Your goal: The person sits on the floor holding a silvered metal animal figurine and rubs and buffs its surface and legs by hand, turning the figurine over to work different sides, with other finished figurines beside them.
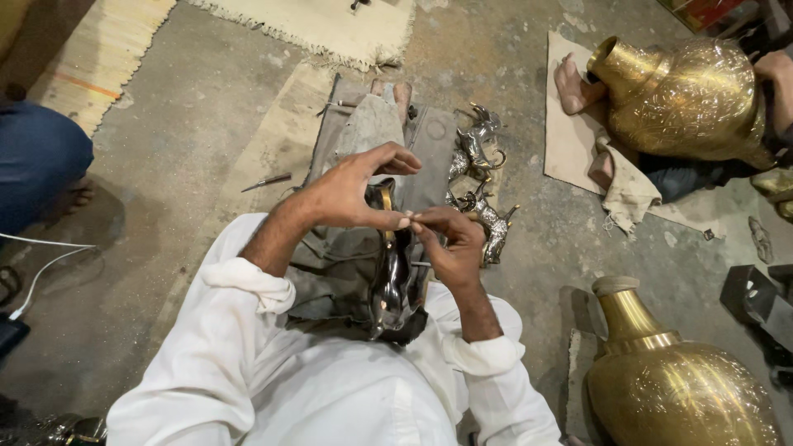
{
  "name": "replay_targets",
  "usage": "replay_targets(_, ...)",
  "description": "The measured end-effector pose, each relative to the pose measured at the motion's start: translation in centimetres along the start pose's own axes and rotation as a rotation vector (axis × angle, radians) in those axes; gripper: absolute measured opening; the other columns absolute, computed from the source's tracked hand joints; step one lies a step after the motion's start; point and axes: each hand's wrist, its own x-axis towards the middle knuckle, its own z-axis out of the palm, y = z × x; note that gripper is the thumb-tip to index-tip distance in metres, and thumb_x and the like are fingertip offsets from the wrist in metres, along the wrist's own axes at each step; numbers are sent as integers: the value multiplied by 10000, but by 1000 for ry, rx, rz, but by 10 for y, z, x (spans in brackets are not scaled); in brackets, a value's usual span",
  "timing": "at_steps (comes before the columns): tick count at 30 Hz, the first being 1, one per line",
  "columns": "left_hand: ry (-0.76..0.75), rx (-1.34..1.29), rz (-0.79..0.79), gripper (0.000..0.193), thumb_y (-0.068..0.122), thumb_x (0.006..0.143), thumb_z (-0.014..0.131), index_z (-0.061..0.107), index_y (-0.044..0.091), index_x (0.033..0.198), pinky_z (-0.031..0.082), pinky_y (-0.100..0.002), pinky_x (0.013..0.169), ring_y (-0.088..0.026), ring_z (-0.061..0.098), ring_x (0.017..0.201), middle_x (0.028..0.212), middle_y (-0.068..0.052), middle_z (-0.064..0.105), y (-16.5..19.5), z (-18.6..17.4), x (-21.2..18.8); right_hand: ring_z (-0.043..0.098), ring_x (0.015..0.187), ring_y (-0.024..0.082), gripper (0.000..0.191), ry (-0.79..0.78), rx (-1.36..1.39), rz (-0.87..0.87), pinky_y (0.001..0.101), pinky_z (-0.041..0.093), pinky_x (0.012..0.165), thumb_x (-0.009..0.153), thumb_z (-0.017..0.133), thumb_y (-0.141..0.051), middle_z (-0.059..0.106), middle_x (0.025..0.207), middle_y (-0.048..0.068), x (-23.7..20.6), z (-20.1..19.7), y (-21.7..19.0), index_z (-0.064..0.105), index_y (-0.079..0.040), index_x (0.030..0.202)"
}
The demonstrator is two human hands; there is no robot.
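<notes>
The left hand [351, 194] curls over the top of a shiny metal figure [392, 277] propped upright in the lap, likely steadying it. The right hand [450, 244], grip narrow, pinches something too small to identify against it. Similar metal animals [479, 177] lie beside a grey cloth [363, 132] on the concrete floor [182, 124]; brass vases [686, 99] stand near its right edge.

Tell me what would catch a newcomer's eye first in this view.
Probably the two big engraved brass vases: one lying at the upper right beside another person's bare foot, one upright at the lower right. Next, at centre, the left hand and right hand meet over a shiny metal figurine in the lap, with smaller animal figurines just beyond.
</notes>
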Motion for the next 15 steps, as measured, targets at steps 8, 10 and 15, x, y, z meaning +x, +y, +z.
replay_targets(8, -39, -68, -26, 834, 375, 776, 872, 488, 64, 1447, 448, -427, 1190, -272, 587, 1388, 1440, -151, 614, -8, -7, -2, 752, 970, 145, 106, -107, -6, 1, 286, 630, 884, 956, 703, 63, 754, 1023, 83, 21, 12, -5, 701, 21, 1054)
replay_targets(10, -31, -84, -31, 846, 369, 771, 875, 478, 63, 1453, 442, -429, 1189, -273, 578, 1390, 1443, -153, 607, -8, -7, -4, 763, 953, 148, 103, -128, -59, -14, 279, 631, 869, 953, 710, 60, 764, 1006, 83, 24, 12, -10, 710, 18, 1047)
replay_targets(15, -22, -72, -59, 855, 354, 762, 875, 474, 71, 1462, 417, -437, 1185, -280, 560, 1403, 1454, -152, 592, -6, -7, -6, 788, 942, 165, 150, -184, -172, -75, 275, 645, 859, 920, 731, 51, 779, 1016, 77, 33, 12, -23, 737, -8, 1057)
